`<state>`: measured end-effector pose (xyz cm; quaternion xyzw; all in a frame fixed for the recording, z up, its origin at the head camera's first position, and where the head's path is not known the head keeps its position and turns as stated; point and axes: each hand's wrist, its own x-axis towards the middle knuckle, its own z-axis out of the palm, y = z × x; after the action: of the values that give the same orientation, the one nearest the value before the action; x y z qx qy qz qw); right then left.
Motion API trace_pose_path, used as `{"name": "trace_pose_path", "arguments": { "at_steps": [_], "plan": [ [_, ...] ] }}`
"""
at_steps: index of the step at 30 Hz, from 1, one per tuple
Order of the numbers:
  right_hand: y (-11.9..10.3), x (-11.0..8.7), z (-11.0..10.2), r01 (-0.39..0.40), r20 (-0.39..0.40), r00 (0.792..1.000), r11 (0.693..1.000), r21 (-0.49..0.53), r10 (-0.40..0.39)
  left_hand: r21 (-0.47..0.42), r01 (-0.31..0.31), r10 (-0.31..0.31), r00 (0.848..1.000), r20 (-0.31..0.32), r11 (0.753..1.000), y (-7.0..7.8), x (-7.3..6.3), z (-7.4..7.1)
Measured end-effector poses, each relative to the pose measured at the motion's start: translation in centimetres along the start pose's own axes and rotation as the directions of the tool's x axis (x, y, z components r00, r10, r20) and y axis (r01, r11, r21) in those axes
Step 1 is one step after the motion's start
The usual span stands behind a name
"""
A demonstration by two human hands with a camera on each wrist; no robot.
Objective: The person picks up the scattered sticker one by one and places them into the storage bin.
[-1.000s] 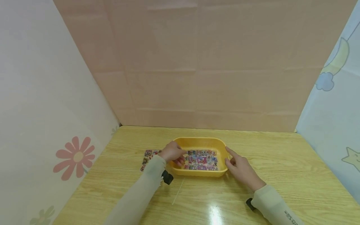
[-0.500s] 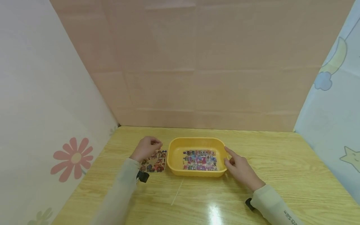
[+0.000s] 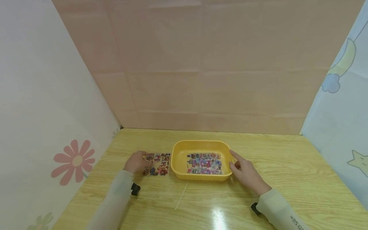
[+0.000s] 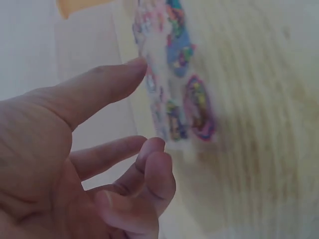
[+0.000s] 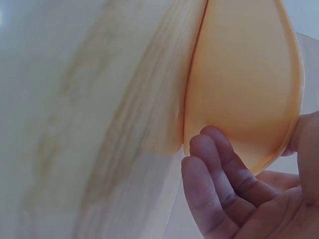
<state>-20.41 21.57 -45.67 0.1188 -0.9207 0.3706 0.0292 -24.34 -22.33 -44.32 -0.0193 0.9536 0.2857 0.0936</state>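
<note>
A yellow plastic basin (image 3: 201,177) stands on the table, with a sheet of colourful cartoon stickers (image 3: 204,163) lying flat in its bottom. My right hand (image 3: 245,172) holds the basin's right end; in the right wrist view its fingers (image 5: 219,174) lie against the outer wall and the thumb is at the rim. Left of the basin a second sticker sheet (image 3: 156,164) lies on the table. My left hand (image 3: 136,163) is at that sheet's left edge. In the left wrist view thumb and fingers (image 4: 159,174) are apart, holding nothing, with the sheet just beyond them.
The wood-grain table (image 3: 273,153) extends around the basin, with a thin pale strip (image 3: 181,196) in front of it. A pinkish-brown panel (image 3: 201,70) rises at the back. White decorated panels stand at the left (image 3: 57,95) and right (image 3: 339,118).
My left hand has moved out of the basin, leftward over the table sheet, then down to its left edge. The right hand stays on the basin.
</note>
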Motion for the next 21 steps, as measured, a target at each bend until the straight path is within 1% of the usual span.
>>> {"name": "trace_pose_path", "arguments": {
  "at_steps": [4, 8, 11, 21],
  "plan": [
    [0.03, 0.00, 0.04, 0.001, 0.012, 1.000, 1.000, 0.004, -0.001, 0.028, -0.009, 0.010, 1.000, -0.019, 1.000, -0.38, -0.19, 0.37],
    [0.06, 0.18, -0.08, 0.000, 0.014, 1.000, 1.000, -0.004, 0.000, 0.049, -0.011, 0.012, 1.000, -0.028, 0.999, -0.22, -0.44, 0.40],
    [0.06, 0.32, -0.17, -0.007, 0.015, 1.000, 1.000, -0.012, 0.007, 0.049, -0.006, 0.007, 0.999, -0.032, 0.999, -0.07, -0.63, 0.34],
    [-0.24, 0.09, -0.52, -0.009, 0.027, 1.000, 1.000, -0.018, 0.009, 0.062, 0.011, -0.011, 1.000, -0.009, 0.998, -0.16, -0.56, 0.56]
  ]
}}
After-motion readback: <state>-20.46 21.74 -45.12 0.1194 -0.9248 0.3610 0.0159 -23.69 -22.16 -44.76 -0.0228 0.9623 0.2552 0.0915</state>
